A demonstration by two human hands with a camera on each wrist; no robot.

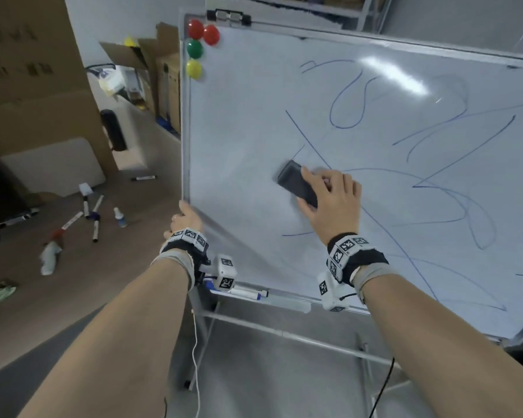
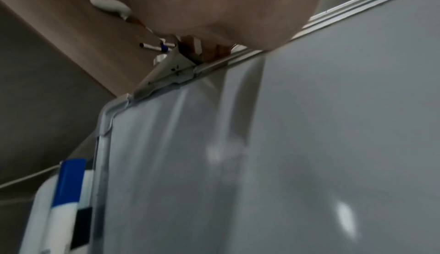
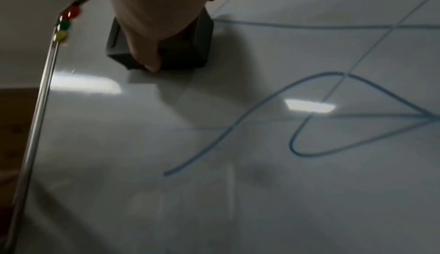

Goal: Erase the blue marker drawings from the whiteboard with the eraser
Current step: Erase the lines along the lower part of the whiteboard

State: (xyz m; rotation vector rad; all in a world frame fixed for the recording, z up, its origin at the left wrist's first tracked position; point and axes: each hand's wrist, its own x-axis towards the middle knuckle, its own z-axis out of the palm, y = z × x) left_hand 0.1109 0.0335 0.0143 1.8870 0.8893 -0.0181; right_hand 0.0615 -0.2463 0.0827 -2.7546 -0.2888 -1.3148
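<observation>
A whiteboard point(image 1: 242, 122) on a metal stand fills the head view, its middle and right covered with blue marker lines point(image 1: 347, 116). My right hand point(image 1: 329, 200) grips a dark grey eraser point(image 1: 295, 182) and holds it flat against the board at a diagonal blue line. The right wrist view shows the eraser point(image 3: 181, 54) under my fingers, with blue curves point(image 3: 309, 145) below and right of it. My left hand point(image 1: 184, 220) grips the board's left frame edge near the lower corner. In the left wrist view its fingers point(image 2: 214, 51) curl behind the frame point(image 2: 104, 122).
Red, green and yellow magnets point(image 1: 198, 46) sit at the board's top left corner. A blue-capped marker point(image 1: 248, 292) lies on the tray below the board. On the wooden table point(image 1: 27, 297) at left lie several markers point(image 1: 94, 218) and small bottles. Cardboard boxes point(image 1: 27, 70) stand behind.
</observation>
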